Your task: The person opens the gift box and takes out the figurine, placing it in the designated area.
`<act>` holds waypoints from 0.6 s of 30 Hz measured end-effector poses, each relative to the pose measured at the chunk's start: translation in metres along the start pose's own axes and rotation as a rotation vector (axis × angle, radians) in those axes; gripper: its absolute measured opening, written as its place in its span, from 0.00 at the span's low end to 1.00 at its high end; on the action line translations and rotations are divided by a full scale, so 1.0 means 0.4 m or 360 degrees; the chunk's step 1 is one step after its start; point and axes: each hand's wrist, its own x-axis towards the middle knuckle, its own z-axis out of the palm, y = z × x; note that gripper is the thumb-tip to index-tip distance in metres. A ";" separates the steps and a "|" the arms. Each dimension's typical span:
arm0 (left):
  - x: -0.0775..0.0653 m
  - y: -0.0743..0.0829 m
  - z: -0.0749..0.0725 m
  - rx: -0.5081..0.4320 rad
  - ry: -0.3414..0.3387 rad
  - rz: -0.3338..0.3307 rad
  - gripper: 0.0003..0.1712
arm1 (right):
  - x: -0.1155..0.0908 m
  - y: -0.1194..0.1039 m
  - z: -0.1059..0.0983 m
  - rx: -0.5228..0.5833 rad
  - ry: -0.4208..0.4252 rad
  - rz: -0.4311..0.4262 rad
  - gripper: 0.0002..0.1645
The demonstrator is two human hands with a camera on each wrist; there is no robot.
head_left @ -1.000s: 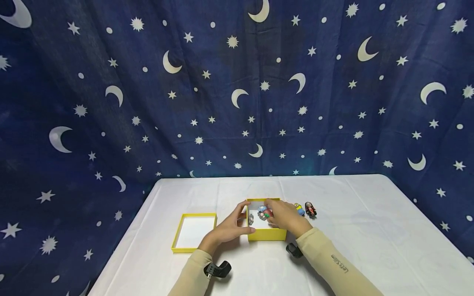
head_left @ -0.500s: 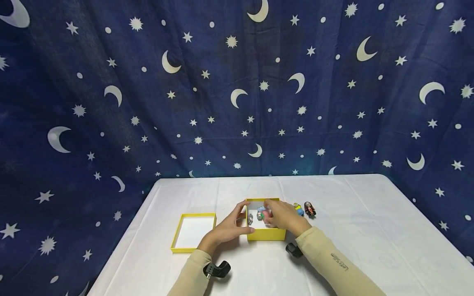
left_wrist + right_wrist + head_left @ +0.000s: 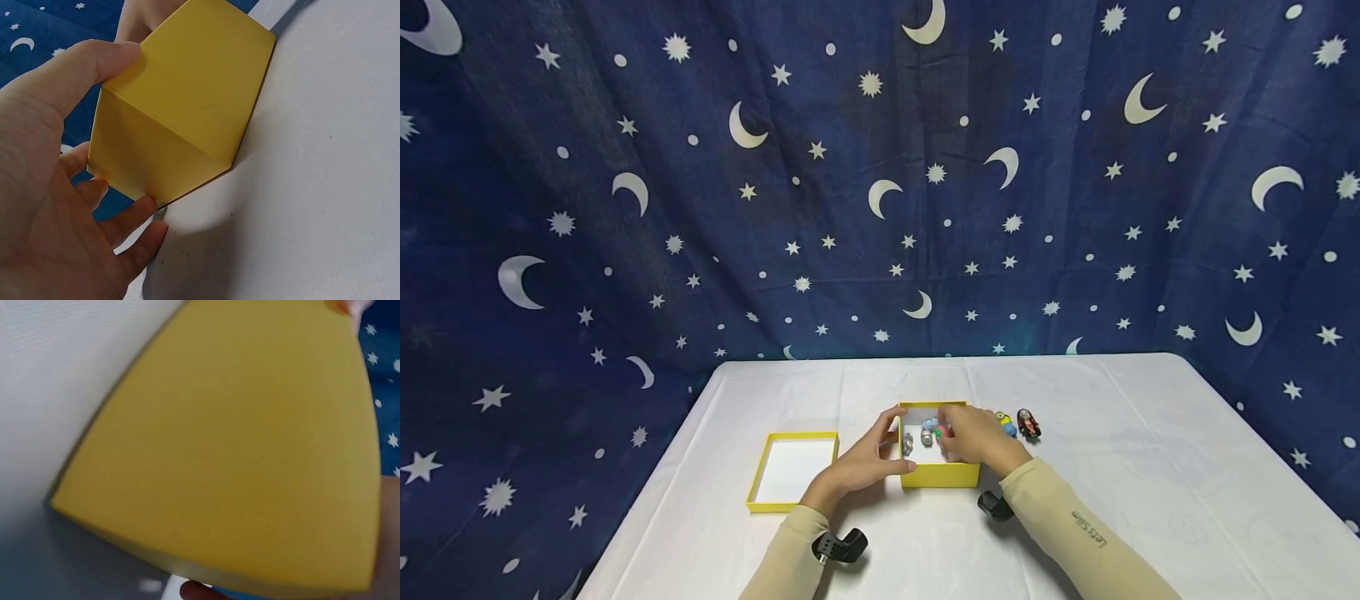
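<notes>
An open yellow box (image 3: 940, 476) with a white inside stands on the table. My left hand (image 3: 865, 460) grips its left side, thumb on the front wall and fingers along the side, as the left wrist view shows. My right hand (image 3: 977, 437) reaches over the right rim with its fingers inside, pinching a small red-and-green toy figure (image 3: 943, 432), partly hidden by them. Beside it in the box lie a silvery toy figure (image 3: 927, 437), a light-blue one (image 3: 929, 423) and a grey one (image 3: 907, 443) by the left wall. The box's yellow wall (image 3: 231, 444) fills the right wrist view.
Left of the box lies a yellow-rimmed lid (image 3: 793, 507), white inside facing up. Right of the box are a yellow-and-blue toy figure (image 3: 1007, 426), partly behind the right hand, and a dark-clothed doll-like figure (image 3: 1028, 426). A white cloth covers the table (image 3: 1150, 467); a starry curtain (image 3: 820, 208) hangs behind.
Inside the box, the red-and-green toy figure has shifted slightly and turned at my right fingers, and the silvery one now shows more clearly. My left hand has stayed on the box.
</notes>
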 end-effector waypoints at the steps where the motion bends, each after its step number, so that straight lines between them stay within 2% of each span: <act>1: 0.001 0.000 0.000 0.0001 0.0001 0.0000 0.51 | -0.001 0.002 -0.004 0.0014 -0.0021 0.0003 0.19; 5: 0.001 0.001 0.002 0.0007 0.0005 0.0002 0.51 | -0.006 0.004 -0.018 0.0063 -0.0085 -0.0011 0.20; 12: -0.002 0.006 0.003 -0.0002 0.0001 -0.0006 0.51 | -0.005 0.010 -0.019 0.0029 -0.0186 -0.0068 0.18; 18: -0.002 0.006 0.002 0.0005 -0.0002 -0.0010 0.51 | -0.006 0.014 -0.024 0.0050 -0.0154 -0.0121 0.16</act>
